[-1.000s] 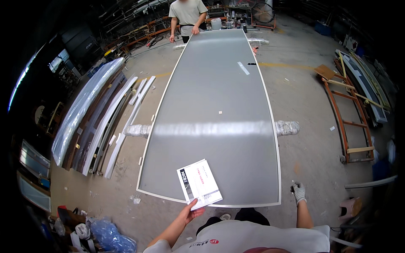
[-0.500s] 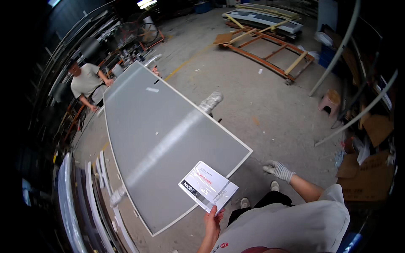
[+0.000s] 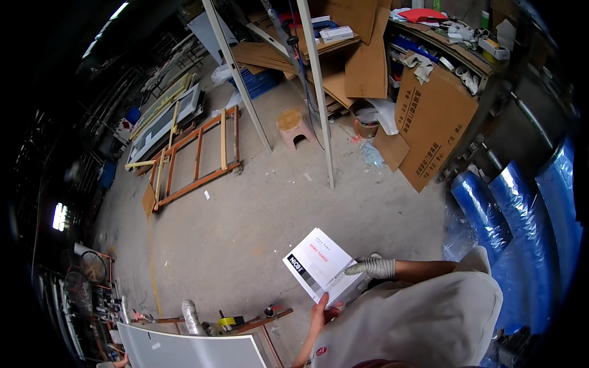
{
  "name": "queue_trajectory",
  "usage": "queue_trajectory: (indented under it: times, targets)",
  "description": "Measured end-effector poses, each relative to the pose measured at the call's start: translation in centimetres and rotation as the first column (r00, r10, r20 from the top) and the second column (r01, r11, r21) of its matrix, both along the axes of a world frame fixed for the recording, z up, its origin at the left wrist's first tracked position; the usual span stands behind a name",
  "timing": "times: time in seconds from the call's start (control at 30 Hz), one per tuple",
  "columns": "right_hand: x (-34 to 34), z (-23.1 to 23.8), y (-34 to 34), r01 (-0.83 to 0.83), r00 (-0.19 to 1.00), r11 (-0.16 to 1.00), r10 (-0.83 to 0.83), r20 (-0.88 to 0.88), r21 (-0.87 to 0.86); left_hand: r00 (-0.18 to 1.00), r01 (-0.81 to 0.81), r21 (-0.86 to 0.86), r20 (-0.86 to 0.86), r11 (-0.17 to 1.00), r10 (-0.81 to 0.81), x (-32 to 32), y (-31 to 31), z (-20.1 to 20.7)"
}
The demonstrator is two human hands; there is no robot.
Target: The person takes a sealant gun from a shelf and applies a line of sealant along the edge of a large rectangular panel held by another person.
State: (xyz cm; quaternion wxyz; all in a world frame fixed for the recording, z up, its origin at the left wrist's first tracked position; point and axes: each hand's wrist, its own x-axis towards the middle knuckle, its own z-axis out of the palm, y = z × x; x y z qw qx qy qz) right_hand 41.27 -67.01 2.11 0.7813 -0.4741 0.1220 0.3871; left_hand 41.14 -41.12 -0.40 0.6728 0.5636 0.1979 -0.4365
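Note:
In front of my body I hold a flat white printed packet (image 3: 319,254) with a dark band along one side. My bare left hand (image 3: 323,311) grips its near edge, fingers closed. On its right edge is my right hand (image 3: 373,268) in a striped knit glove, its thumb on top and the other fingers partly hidden beneath. At the lower left, apart from both hands, lies a grey panel with a pale frame (image 3: 190,348), cut off by the picture's edge.
Another person's hand (image 3: 121,362) is at the panel's far left. Orange metal frame (image 3: 196,153) lies on the floor. Two pale poles (image 3: 319,92) stand ahead, by a pink stool (image 3: 294,132). Cardboard (image 3: 435,122) leans on a cluttered bench; blue plastic-wrapped rolls (image 3: 521,208) stand right.
My view has swung right, away from the panel. The packet has left its place over the panel with my left hand, and my gloved right hand has come onto it.

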Motion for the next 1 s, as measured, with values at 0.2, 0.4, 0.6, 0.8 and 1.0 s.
queue_trajectory:
  times: [0.2, 0.4, 0.6, 0.8, 1.0]
  targets:
    - [1.5, -3.6, -8.3, 0.398, 0.903, 0.901, -0.352, -0.247, 0.171, 0.939, 0.319, 0.098, -0.170, 0.943, -0.300, 8.9, -9.7, -1.5]
    - [7.6, 1.0, -13.0, 0.520, 0.826, 0.841, -0.450, -0.339, 0.149, 0.923, 0.367, 0.046, -0.142, 0.929, -0.357, 17.0, -16.6, -0.8]
    - [14.5, -4.8, -18.2, 0.619, 0.747, 0.781, -0.552, -0.371, 0.084, 0.932, 0.360, -0.001, -0.048, 0.933, -0.360, 26.4, -19.3, -3.9]
    - [20.8, -3.7, -26.7, 0.747, 0.568, 0.592, -0.805, -0.170, -0.303, 0.932, 0.244, 0.109, 0.249, 0.964, -0.264, 38.2, -23.8, -1.7]
    - [30.9, -2.9, -37.0, 0.910, 0.375, 0.350, -0.923, 0.083, -0.223, 0.919, 0.239, 0.142, 0.285, 0.961, -0.270, 46.8, -27.5, -1.3]
